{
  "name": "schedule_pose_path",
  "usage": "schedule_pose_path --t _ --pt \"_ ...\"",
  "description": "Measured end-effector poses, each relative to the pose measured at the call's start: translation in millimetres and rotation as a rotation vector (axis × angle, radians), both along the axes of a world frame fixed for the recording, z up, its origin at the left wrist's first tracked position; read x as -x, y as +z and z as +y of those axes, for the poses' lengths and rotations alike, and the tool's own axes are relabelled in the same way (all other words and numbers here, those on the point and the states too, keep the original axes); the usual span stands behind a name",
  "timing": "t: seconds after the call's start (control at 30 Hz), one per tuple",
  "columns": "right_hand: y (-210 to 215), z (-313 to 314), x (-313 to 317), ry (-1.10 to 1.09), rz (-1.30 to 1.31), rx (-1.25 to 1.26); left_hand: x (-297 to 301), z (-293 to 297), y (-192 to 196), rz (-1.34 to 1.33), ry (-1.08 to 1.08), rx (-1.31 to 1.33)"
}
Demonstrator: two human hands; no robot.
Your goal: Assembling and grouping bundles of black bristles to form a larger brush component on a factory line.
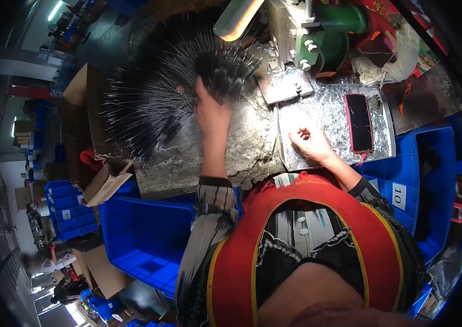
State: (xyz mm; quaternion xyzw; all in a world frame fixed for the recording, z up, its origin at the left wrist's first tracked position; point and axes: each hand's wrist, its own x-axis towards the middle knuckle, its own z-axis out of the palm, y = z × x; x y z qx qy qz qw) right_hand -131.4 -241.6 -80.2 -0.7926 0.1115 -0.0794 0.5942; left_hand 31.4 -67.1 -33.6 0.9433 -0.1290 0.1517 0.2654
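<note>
A large fanned heap of thin black wires (149,103) with silvery tips spreads over the worn bench at the left. My left hand (212,114) reaches into its right side, fingers closed round a dark bunch of these wires (223,73), a little blurred. The fingertips are hidden among the strands. My right hand (310,141) is over the bright foil-covered plate (324,114), its fingers curled together; anything pinched there is too small to tell. Above it stands a green machine (324,38) with a metal block (284,84) at its base.
A red-edged phone (358,122) lies on the foil, right of my right hand. A lamp (237,20) hangs above the wires. Blue bins (144,234) stand below the bench at both sides, and a cardboard box (78,103) is at its left edge.
</note>
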Motion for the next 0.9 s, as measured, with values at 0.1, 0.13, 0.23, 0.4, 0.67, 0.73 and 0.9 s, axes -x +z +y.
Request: schedule_pose_path --t 0.1,0.13,0.23,0.4,0.67,0.73,0.9 --pt "2.2 3.8 -7.8 0.022 -0.010 -0.024 14.6 9.2 8.8 -0.083 -0.155 0.358" --pt "3.1 5.7 -10.8 0.023 -0.006 -0.027 19.0 12.1 10.3 0.024 -0.084 0.349" --pt "10.8 15.0 -23.8 0.112 0.011 0.020 17.1 31.5 -9.3 0.137 -0.092 0.507" --pt "18.6 31.8 -41.8 0.285 0.046 -0.014 32.5 60.9 -23.4 0.449 -0.068 0.790" --pt "38.2 46.9 -59.6 0.364 -0.015 0.098 67.7 61.1 -35.0 0.004 0.122 1.184" --pt "35.9 55.7 -66.3 0.428 0.020 0.060 73.2 72.4 -53.3 0.057 0.297 0.887" --pt "43.6 68.4 -63.4 0.447 0.055 0.138 61.8 76.5 -66.8 -0.017 0.269 1.115"
